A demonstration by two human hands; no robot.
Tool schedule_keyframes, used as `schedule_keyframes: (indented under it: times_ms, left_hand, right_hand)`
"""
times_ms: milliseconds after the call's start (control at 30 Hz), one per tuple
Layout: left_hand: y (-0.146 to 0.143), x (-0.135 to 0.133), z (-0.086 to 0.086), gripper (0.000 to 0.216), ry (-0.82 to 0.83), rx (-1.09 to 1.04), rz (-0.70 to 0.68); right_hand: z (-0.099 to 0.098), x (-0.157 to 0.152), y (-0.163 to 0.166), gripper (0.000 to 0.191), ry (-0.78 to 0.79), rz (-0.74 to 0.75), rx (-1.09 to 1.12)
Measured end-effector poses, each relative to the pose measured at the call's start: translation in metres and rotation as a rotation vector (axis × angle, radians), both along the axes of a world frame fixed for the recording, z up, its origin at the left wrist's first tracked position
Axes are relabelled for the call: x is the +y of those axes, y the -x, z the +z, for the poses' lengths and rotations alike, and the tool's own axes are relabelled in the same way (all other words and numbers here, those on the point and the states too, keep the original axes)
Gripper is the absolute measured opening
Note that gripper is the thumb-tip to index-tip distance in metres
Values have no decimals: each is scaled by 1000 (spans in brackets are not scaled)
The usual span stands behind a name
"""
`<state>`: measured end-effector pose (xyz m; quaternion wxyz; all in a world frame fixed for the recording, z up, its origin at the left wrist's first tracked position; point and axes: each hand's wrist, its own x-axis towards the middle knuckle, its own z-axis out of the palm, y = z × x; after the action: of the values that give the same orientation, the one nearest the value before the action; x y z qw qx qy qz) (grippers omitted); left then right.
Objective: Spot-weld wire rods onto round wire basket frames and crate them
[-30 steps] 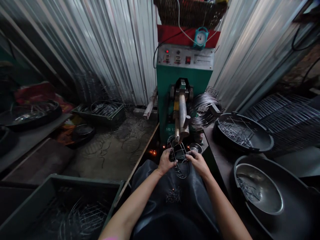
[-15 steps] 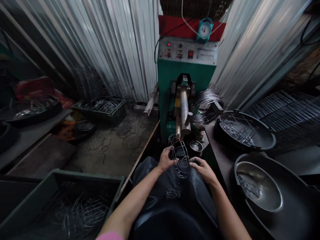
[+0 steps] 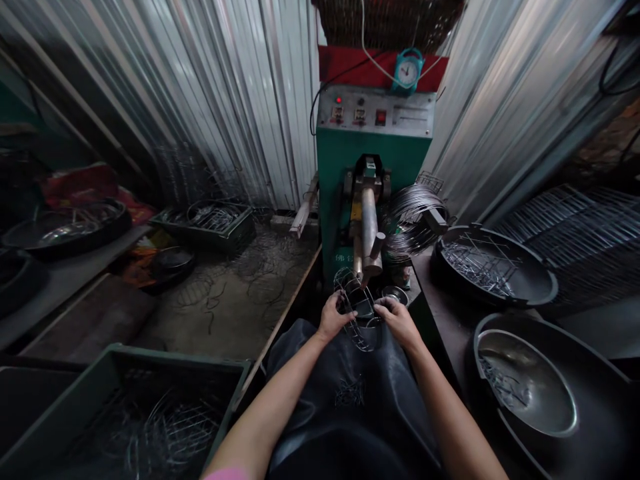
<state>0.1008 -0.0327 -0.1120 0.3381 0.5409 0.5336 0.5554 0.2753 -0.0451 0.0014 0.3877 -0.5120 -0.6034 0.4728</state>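
Left hand (image 3: 335, 319) and right hand (image 3: 399, 321) have lifted the wire cage (image 3: 361, 337) nearer the green welding machine (image 3: 345, 160), each grip clamped on it; the machine's lettering is unreadable.

green machine (image 3: 345, 167), red band (image 3: 350, 65), teal clock (image 3: 407, 69), silver wire basket (image 3: 357, 313)

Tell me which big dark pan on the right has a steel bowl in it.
The nearer pan, at the lower right: a shiny steel bowl sits inside it. The farther pan, next to the wire coil, holds only loose wire pieces.
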Motion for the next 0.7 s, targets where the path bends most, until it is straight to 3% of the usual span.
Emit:
schedule_keyframes:
  times_ms: [200, 300, 400, 533, 633, 700]
  left_hand:
    - [1, 5, -4, 70, -52, 65, 0]
    - [6, 10, -1, 69, -89, 123, 10]
    - [13, 8, 1, 64, -137, 209, 30]
    - [17, -15, -4, 57, -151, 223, -86]
    - [20, -39, -9, 58, -133, 121, -161]
    - [30, -48, -7, 58, -144, 22, -125]
  right_hand:
    - [-14, -5, -7, 31, 128, -44, 127]
    - [-41, -13, -22, 41, 208, -130, 148]
    - [-81, -19, -39, 42, 273, -195, 88]
    - [-122, -18, -52, 34, 64, -320, -125]
    - [-134, -12, -55, 40, -20, -347, -248]
    - [-137, -9, -57, 46, -26, -311, -309]
